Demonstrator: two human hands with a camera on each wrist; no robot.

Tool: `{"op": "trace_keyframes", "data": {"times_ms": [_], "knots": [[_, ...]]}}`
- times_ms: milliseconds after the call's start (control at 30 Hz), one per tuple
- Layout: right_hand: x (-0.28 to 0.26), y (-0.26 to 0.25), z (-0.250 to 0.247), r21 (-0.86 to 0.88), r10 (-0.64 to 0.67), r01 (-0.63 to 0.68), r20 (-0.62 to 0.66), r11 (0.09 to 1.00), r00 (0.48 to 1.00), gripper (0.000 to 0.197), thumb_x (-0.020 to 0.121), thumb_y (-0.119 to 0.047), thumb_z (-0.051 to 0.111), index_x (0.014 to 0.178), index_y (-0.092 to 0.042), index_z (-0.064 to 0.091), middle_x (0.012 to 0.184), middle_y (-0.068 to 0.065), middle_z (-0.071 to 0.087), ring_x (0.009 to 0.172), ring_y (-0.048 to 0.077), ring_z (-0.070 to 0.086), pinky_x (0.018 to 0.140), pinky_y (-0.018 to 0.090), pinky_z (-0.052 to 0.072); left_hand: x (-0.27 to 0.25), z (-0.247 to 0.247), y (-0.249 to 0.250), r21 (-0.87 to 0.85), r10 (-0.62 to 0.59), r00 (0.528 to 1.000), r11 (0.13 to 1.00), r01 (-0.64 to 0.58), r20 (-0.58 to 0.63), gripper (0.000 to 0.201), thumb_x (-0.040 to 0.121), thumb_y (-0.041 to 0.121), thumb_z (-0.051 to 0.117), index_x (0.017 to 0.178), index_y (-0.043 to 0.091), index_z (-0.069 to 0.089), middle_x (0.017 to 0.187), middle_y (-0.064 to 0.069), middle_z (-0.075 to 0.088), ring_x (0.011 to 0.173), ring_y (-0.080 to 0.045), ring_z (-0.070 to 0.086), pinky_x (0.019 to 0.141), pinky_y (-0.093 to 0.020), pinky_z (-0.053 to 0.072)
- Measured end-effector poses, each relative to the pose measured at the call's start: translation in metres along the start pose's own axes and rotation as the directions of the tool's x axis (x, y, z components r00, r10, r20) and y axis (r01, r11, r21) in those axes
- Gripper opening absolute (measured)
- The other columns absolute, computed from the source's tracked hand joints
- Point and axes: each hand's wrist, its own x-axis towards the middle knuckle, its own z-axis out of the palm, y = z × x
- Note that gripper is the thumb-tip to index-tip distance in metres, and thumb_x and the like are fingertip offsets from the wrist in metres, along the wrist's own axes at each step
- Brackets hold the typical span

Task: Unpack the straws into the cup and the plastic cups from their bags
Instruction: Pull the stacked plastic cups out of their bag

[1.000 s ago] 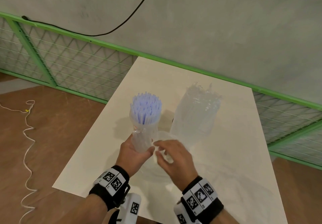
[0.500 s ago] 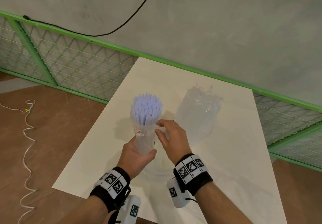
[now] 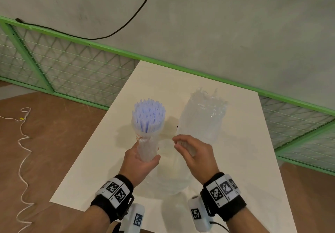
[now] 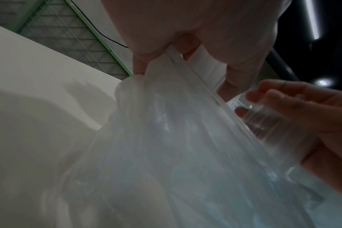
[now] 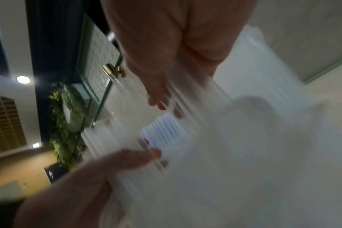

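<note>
Item: my left hand [image 3: 140, 162] grips clear straw bag [image 3: 147, 148], right hand [image 3: 194, 153] pinches its film beside the straw-filled cup [image 3: 148, 118]; tugging risks toppling it.

Right wrist view: smeared throughout; the straws [image 5: 164, 131] show only as pale streaks, their ends unreadable.
Right hand [image 3: 194, 153]: its fingers [image 3: 178, 139] curl around something clear, too faint in the head view to make out.
Cup holding straws [image 3: 145, 136]: base hidden behind the left hand [image 3: 139, 162].
Bag of plastic cups [image 3: 203, 116]: contents blur together at 1 o'clock on the worktop [image 3: 235, 160]; count cannot be told.
Left wrist view: filmy plastic bag [image 4: 185, 146] fills the frame, cut off at the bottom and right edges.
Worktop: near edge cut off behind both forearms.
</note>
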Motion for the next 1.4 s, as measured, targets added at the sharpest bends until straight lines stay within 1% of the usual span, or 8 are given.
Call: {"op": "trace_keyframes", "data": {"times_ms": [167, 367, 500, 767, 1067, 1167, 1300, 1400], "knots": [[-0.001, -0.002, -0.008, -0.004, 0.008, -0.008, 0.039, 1.000, 0.999, 0.018, 0.088, -0.014, 0.073, 0.105, -0.019, 0.069, 0.094, -0.013, 0.072, 0.092, 0.006, 0.068, 0.086, 0.032, 0.054, 0.000, 0.004, 0.000, -0.004, 0.000, 1.000, 1.000, 0.000, 0.013, 0.029, 0.073, 0.000, 0.080, 0.093, 0.018, 0.069, 0.087, 0.012, 0.075, 0.079, -0.006, 0.070, 0.071, -0.008, 0.049], [0.047, -0.063, -0.088, 0.272, -0.028, 0.118, -0.313, 0.955, 0.949, 0.029, 0.082, 0.004, 0.072, 0.106, -0.013, 0.067, 0.095, 0.006, 0.074, 0.092, 0.033, 0.071, 0.080, 0.045, 0.059, -0.001, 0.003, -0.001, 0.006, 0.008, 1.000, 1.000, -0.008, 0.020, 0.027, 0.073, 0.001, 0.081, 0.093, 0.016, 0.070, 0.086, 0.013, 0.074, 0.077, -0.006, 0.070, 0.068, -0.006, 0.048], [0.081, -0.086, -0.145, 0.251, -0.145, 0.288, -0.466, 0.924, 0.873, 0.030, 0.087, 0.006, 0.067, 0.116, 0.001, 0.060, 0.095, 0.013, 0.071, 0.087, 0.031, 0.071, 0.079, 0.043, 0.059, -0.001, 0.004, -0.002, 0.023, 0.018, 1.000, 1.000, -0.018, 0.013, 0.025, 0.073, 0.001, 0.081, 0.091, 0.015, 0.071, 0.085, 0.014, 0.074, 0.077, -0.006, 0.069, 0.068, -0.006, 0.048], [0.108, -0.054, -0.145, 0.231, -0.095, 0.186, -0.357, 0.955, 0.929, 0.030, 0.089, 0.005, 0.065, 0.118, 0.003, 0.058, 0.094, 0.003, 0.071, 0.084, 0.019, 0.072, 0.082, 0.049, 0.059, -0.002, 0.003, -0.002, 0.046, 0.010, 1.000, 0.999, -0.010, 0.015, 0.026, 0.073, 0.005, 0.082, 0.095, 0.014, 0.071, 0.085, 0.009, 0.074, 0.076, -0.001, 0.068, 0.067, -0.004, 0.046], [0.131, -0.051, -0.153, 0.278, -0.075, 0.135, -0.217, 0.951, 0.973, 0.029, 0.089, 0.006, 0.064, 0.116, -0.001, 0.058, 0.098, 0.010, 0.069, 0.085, 0.029, 0.071, 0.081, 0.046, 0.059, -0.001, 0.003, -0.003, 0.063, 0.011, 0.999, 0.998, -0.012, 0.031, 0.031, 0.065, 0.024, 0.082, 0.094, 0.019, 0.071, 0.085, 0.018, 0.072, 0.078, -0.004, 0.069, 0.067, -0.006, 0.047], [0.130, -0.032, -0.140, 0.193, -0.073, 0.093, -0.107, 0.977, 0.992, 0.025, 0.089, -0.003, 0.067, 0.110, -0.016, 0.062, 0.100, 0.005, 0.071, 0.087, 0.027, 0.071, 0.082, 0.044, 0.058, 0.000, 0.002, -0.002, 0.031, 0.002, 0.999, 1.000, -0.003, 0.040, 0.036, 0.061, 0.030, 0.077, 0.095, 0.019, 0.071, 0.086, 0.015, 0.073, 0.079, -0.005, 0.070, 0.069, -0.008, 0.049], [0.124, -0.008, -0.127, -0.355, -0.203, 0.189, -0.002, 0.915, 0.979, 0.021, 0.089, -0.024, 0.071, 0.109, -0.020, 0.067, 0.105, -0.009, 0.070, 0.099, 0.009, 0.065, 0.094, 0.020, 0.045, -0.001, 0.001, -0.002, 0.030, 0.016, 0.999, 0.999, -0.017, 0.043, 0.032, 0.062, 0.027, 0.076, 0.093, 0.018, 0.071, 0.086, 0.015, 0.073, 0.078, -0.005, 0.069, 0.068, -0.007, 0.049], [0.112, 0.011, -0.111, -0.561, -0.265, 0.271, 0.094, 0.782, 0.960, 0.024, 0.089, -0.028, 0.071, 0.111, -0.018, 0.069, 0.111, -0.003, 0.071, 0.106, 0.020, 0.062, 0.095, 0.032, 0.045, -0.001, 0.001, -0.002, 0.044, 0.026, 0.999, 0.999, -0.028, 0.043, 0.028, 0.068, 0.018, 0.081, 0.094, 0.015, 0.071, 0.085, 0.016, 0.073, 0.077, -0.004, 0.069, 0.068, -0.005, 0.047]]}}
